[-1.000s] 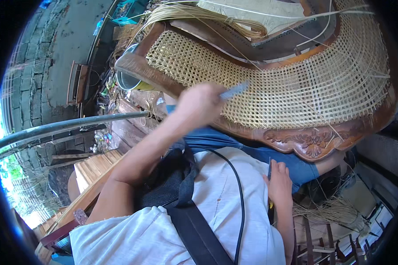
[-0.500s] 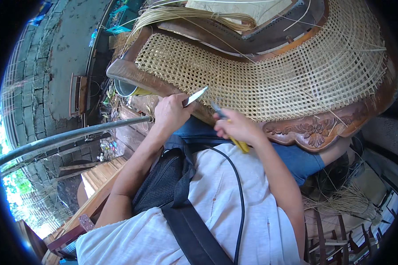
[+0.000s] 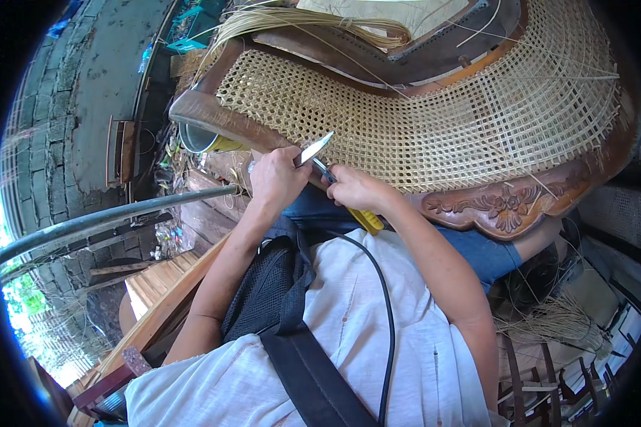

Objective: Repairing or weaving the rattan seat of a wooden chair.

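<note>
My left hand (image 3: 278,176) is closed at the edge of the wooden frame (image 3: 253,135), and a pointed pale knife blade (image 3: 316,149) sticks out of it over the cane. Just to its right, my right hand (image 3: 356,188) grips a yellow-handled hand tool (image 3: 367,220) with a narrow dark metal tip. That tip lies close to the left hand and the blade's base; whether they touch I cannot tell. Beyond both hands spreads the woven cane panel (image 3: 377,135), set in the carved brown frame across my lap. The fingers hide the knife's handle.
A coil of loose cane strands (image 3: 320,25) lies over the far part of the frame. A metal pipe (image 3: 114,217) runs in from the left. Beneath the frame's left end stands a bucket (image 3: 199,139). More strands (image 3: 559,324) lie at lower right.
My right hand has moved left, bringing the yellow-handled tool's tip up to the left hand. The left hand with the knife has barely shifted.
</note>
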Demonstrator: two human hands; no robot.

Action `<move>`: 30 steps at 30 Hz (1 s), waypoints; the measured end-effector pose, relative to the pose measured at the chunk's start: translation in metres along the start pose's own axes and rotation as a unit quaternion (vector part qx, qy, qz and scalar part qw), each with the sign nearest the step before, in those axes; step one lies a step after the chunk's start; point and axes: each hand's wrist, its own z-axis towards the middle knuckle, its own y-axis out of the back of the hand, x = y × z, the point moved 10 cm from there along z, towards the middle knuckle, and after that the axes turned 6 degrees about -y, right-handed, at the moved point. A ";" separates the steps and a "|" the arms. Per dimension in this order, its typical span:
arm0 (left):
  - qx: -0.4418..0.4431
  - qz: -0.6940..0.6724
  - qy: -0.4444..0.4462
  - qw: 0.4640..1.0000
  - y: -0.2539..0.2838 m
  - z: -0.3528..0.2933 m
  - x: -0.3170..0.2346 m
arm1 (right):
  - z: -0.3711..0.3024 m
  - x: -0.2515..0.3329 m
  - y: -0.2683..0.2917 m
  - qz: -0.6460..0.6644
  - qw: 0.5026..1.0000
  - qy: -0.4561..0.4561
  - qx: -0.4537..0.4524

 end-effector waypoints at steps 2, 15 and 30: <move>-0.002 -0.001 -0.009 1.000 0.001 0.000 -0.007 | -0.005 0.000 0.005 0.009 1.000 0.001 -0.006; -0.003 -0.008 -0.023 1.000 0.001 0.000 -0.001 | -0.005 0.007 0.000 0.074 0.996 -0.040 0.013; -0.005 -0.004 -0.030 1.000 0.002 -0.005 -0.004 | -0.007 0.017 -0.002 -0.028 0.999 -0.023 -0.002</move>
